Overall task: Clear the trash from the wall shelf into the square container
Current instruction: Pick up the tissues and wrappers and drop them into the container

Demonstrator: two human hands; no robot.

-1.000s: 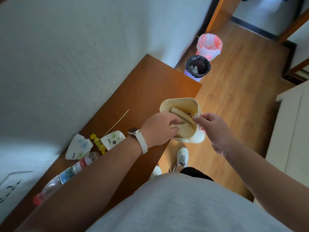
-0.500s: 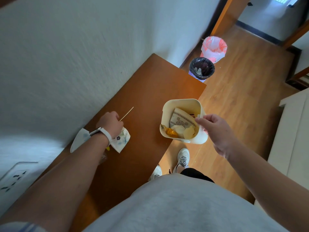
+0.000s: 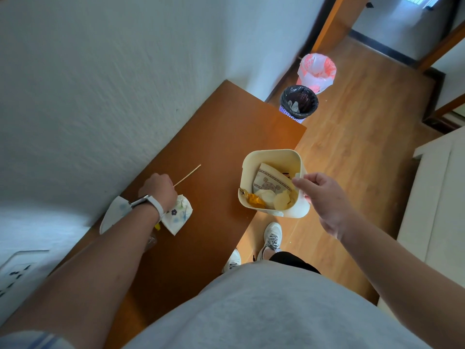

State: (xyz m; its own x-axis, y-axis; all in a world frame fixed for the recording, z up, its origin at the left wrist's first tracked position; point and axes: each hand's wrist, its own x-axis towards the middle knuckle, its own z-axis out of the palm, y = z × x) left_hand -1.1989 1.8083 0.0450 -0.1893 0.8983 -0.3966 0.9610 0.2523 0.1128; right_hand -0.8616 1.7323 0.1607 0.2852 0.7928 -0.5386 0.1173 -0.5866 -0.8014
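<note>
A white wall [image 3: 113, 71] takes up the left of the view, and one brown wall shelf [image 3: 216, 152] runs along its foot, its long axis going from the lower left up to the right. Beyond the shelf's far end stand two round bins on the wooden floor [image 3: 352, 147]: one with a black liner [image 3: 299, 103] and, just behind it, one with a pink and white liner [image 3: 316, 71]. One cream square container [image 3: 273, 183] hangs at the shelf's front edge, partly over the floor, mouth facing up; inside lie a printed paper wrapper [image 3: 270, 178], some pale crumpled pieces and a yellow scrap [image 3: 254, 199]. The right hand [image 3: 324, 197] pinches the container's near right rim between thumb and curled fingers, bearing it. On the shelf near the wall lie two white printed paper pieces: one flowered [image 3: 180, 214], just below the left wrist, and one [image 3: 114, 214] partly hidden behind the forearm. One thin wooden stick [image 3: 188, 174] lies on the shelf, its long axis slanting up to the right, roughly in line with the shelf. The left hand [image 3: 158, 188], a white watch on its wrist, is curled nearly closed at the stick's lower end; whether the fingers actually grip the stick cannot be told. A small yellow bit [image 3: 157, 226] and a clear plastic piece [image 3: 151, 241] peek out beside the forearm.
</note>
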